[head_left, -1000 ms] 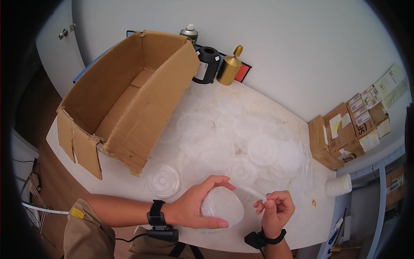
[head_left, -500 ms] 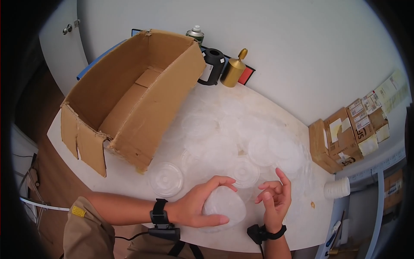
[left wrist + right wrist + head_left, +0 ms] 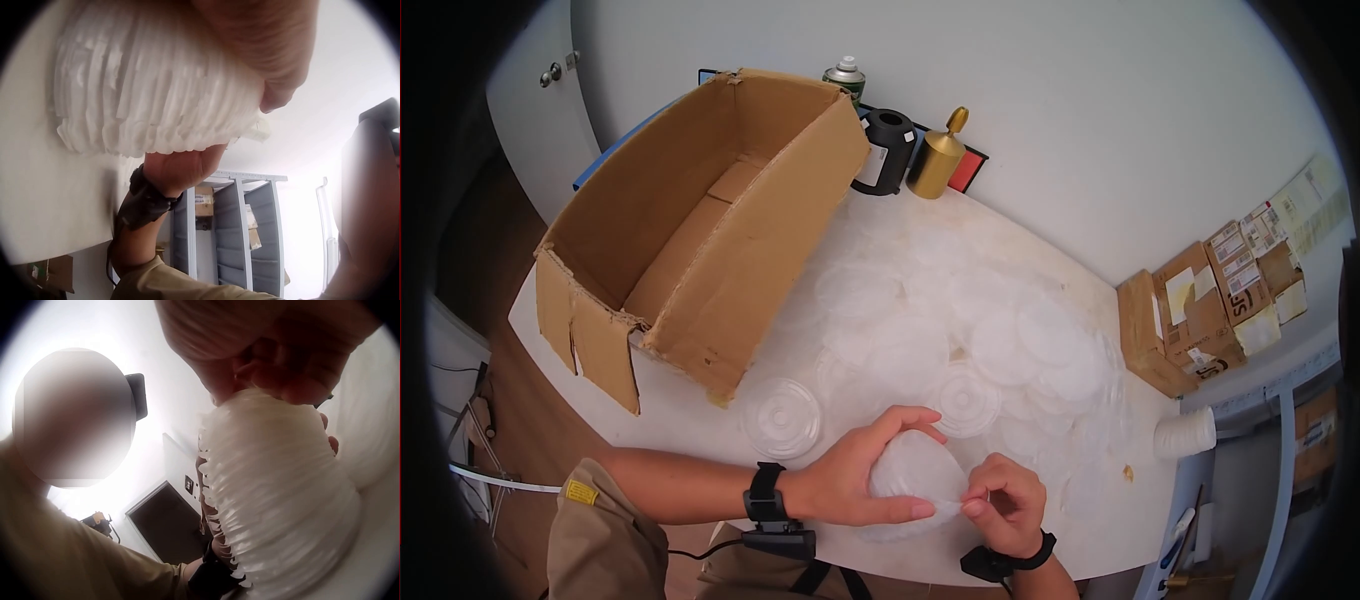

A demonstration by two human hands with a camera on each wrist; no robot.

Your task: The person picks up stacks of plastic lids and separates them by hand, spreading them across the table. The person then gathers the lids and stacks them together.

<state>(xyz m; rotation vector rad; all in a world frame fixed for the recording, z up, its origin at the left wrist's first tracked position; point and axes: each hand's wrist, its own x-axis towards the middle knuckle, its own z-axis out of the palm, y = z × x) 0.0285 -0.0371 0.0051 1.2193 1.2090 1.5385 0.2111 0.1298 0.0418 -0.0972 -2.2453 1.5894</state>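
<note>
A thick stack of translucent plastic lids point(image 3: 912, 465) rises from the tabletop at the near edge. Around its far and near sides curl the fingers and thumb of my left hand point(image 3: 840, 482), gripping it. My right hand point(image 3: 1008, 503) pinches the rim of the top lid between thumb and fingers, on the stack's right side. The left wrist view shows the many layered rims of the stack point(image 3: 150, 87), with the right hand point(image 3: 181, 169) behind it. In the right wrist view, the right fingers point(image 3: 294, 381) are at the end of the stack.
Loose lids point(image 3: 900, 345) lie spread over the white table point(image 3: 1100, 545), with one lid point(image 3: 782, 418) near the left forearm. An open cardboard box point(image 3: 760, 270) stands at left. Behind are a spray can point(image 3: 844, 78), a black container point(image 3: 886, 152) and a gold canister point(image 3: 937, 160). Stacked lids point(image 3: 1185, 433) are at the right edge.
My right hand let go of a lid out over the loose ones, then came back left and down to pinch the stack's top lid. The left hand keeps its grip.
</note>
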